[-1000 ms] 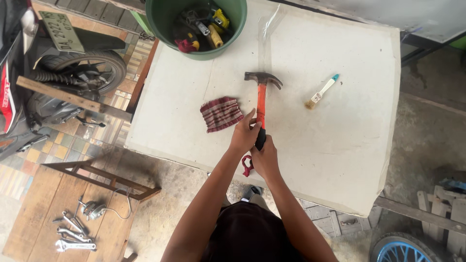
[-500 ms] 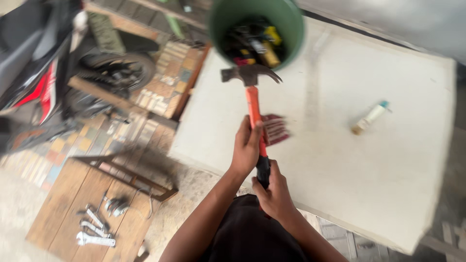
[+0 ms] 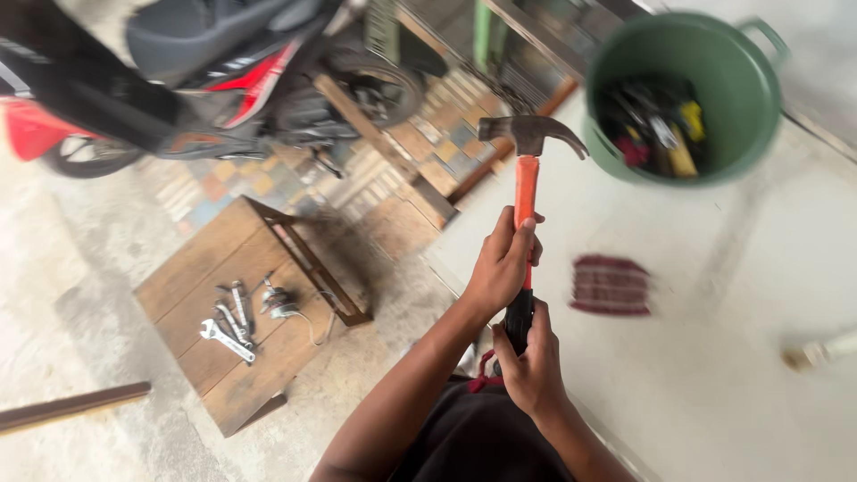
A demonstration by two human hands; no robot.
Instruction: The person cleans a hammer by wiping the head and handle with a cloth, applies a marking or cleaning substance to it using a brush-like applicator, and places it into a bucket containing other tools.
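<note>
Orange-handled and steel-headed, the hammer (image 3: 526,192) stands upright between our two hands. Our left hand (image 3: 503,265) has its fingers closed around the orange part of the shaft; our right hand (image 3: 534,366) grips the black end just below it, fingers wrapped tight.

Since a second ago we have lifted the hammer off the tabletop (image 3: 714,384) and swung it leftward. It lay head-up over the white surface beside the cloth then; now its head hangs past the tabletop's left edge, above the tiled floor, and the view has turned with it. So the tool is in the air, fully carried by both hands.

Up and to the right of our fingers sits the green bucket (image 3: 625,62), holding a blurred jumble of tools, yellow and red handles among them. Right of our fingers lies the dark red cloth (image 3: 611,286). Down to the left, spanners (image 3: 228,326) rest on a low wooden board (image 3: 205,268).
</note>
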